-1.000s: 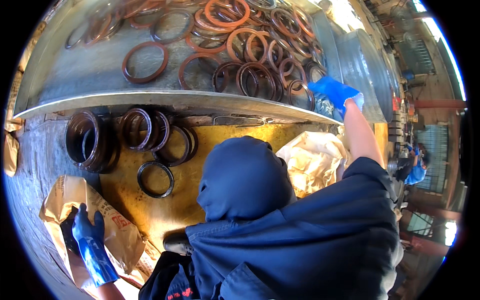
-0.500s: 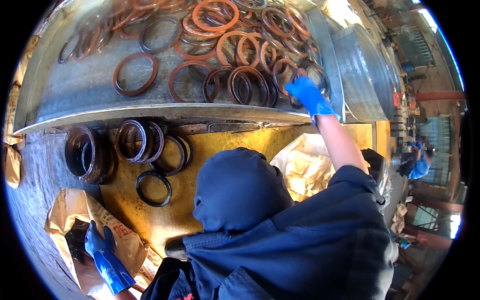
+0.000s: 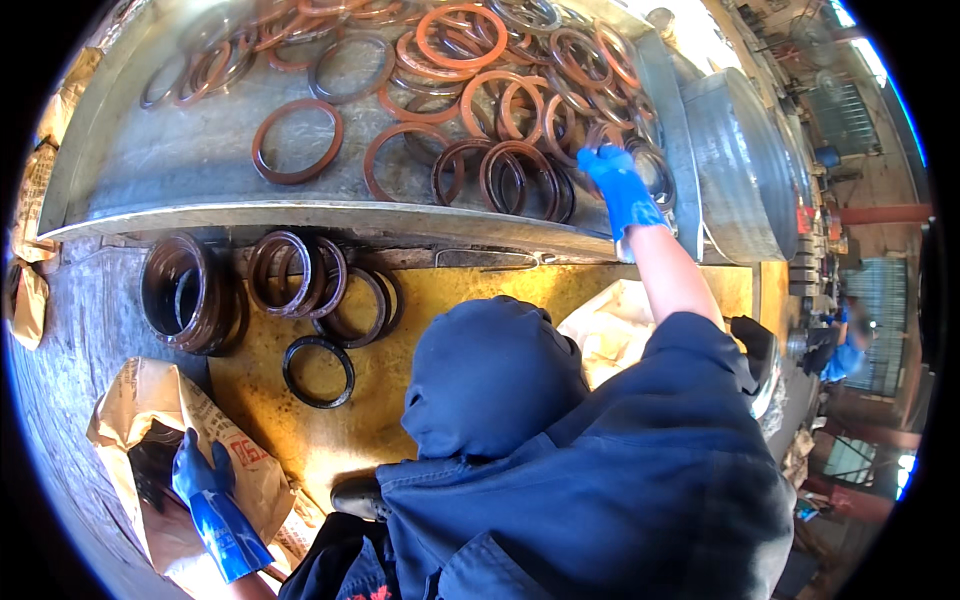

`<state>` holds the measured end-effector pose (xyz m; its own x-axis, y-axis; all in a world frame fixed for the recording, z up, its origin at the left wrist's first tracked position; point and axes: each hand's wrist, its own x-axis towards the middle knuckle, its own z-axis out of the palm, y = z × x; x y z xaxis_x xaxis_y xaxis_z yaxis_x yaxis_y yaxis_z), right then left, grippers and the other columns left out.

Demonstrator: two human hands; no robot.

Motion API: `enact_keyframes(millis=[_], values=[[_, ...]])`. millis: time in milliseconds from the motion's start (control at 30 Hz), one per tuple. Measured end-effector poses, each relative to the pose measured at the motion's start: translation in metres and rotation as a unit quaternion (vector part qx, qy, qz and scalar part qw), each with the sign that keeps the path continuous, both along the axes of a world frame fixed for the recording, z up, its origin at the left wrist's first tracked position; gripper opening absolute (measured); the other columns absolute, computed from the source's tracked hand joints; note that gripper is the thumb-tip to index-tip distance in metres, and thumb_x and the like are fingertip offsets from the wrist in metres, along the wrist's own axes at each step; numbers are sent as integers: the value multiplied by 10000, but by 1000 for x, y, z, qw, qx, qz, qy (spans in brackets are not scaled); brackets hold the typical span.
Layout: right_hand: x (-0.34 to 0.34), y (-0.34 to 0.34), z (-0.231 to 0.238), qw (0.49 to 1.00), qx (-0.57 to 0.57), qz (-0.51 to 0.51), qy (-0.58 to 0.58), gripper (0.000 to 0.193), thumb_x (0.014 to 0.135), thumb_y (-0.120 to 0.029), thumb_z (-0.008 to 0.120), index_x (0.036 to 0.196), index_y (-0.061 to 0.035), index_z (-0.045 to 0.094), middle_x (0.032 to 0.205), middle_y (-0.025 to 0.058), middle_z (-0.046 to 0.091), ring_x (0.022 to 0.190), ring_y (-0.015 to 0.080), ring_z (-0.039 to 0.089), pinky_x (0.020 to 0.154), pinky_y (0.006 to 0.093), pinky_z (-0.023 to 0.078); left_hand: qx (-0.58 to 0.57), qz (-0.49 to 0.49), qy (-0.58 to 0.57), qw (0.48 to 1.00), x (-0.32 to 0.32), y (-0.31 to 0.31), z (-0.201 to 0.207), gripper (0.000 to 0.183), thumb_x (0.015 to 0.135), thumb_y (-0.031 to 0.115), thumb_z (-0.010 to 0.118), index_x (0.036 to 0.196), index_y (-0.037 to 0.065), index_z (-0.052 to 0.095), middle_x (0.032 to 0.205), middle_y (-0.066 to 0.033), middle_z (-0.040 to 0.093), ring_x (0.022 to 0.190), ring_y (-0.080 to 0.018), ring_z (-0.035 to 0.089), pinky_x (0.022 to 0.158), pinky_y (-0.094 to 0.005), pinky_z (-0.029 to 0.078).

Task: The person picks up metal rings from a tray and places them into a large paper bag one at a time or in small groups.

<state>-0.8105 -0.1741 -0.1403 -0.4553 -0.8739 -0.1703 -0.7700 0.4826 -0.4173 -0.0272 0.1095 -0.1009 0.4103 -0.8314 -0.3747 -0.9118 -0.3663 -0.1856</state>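
Reaching upper right, right hand (image 3: 620,190) fingers curled on dark ring (image 3: 640,165) in tray (image 3: 150,190); snagged neighbours could slide. Left hand (image 3: 205,480) gripped paper bag (image 3: 150,400); tearing risk.

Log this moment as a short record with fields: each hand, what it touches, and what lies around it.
left hand: blue-gloved left hand grips the open edge of a brown paper bag low on the left
right hand: blue-gloved right hand stretched up onto the metal tray, on the ring seals at its right end; whether it holds one cannot be told
tray contents: many orange and brown rings, scattered and overlapping
below tray: dark stacked rings and one lone black ring on a yellow surface
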Motion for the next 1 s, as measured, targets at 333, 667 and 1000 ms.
enact_keyframes(millis=[333, 667, 1000], values=[[103, -42, 36, 992, 38, 88, 83, 444, 960, -273, 753, 1284, 25, 695, 1143, 151, 754, 1040, 223, 700, 914, 368, 547, -6, 6, 6, 1000, -3, -2, 3, 612, 922, 368, 687, 1445, 62, 596, 1350, -216, 684, 1231, -383, 661, 1066, -473, 516], [40, -48, 31, 970, -82, 4, -228, 444, 916, -257, 805, 1253, 9, 694, 1026, 130, 759, 850, 224, 715, 727, 335, 560, -12, 23, 37, 999, -13, -14, 11, 596, 909, 349, 706, 1420, 57, 614, 1297, -227, 704, 1188, -396, 680, 1024, -476, 539], [178, -94, 30, 961, 43, 254, 105, 611, 893, -494, 798, 1153, 53, 720, 1135, 268, 725, 979, 395, 721, 858, 459, 546, -26, 22, 30, 999, -11, -7, 9, 580, 921, 316, 711, 1432, 60, 611, 1340, -223, 688, 1227, -384, 668, 1061, -461, 526]])
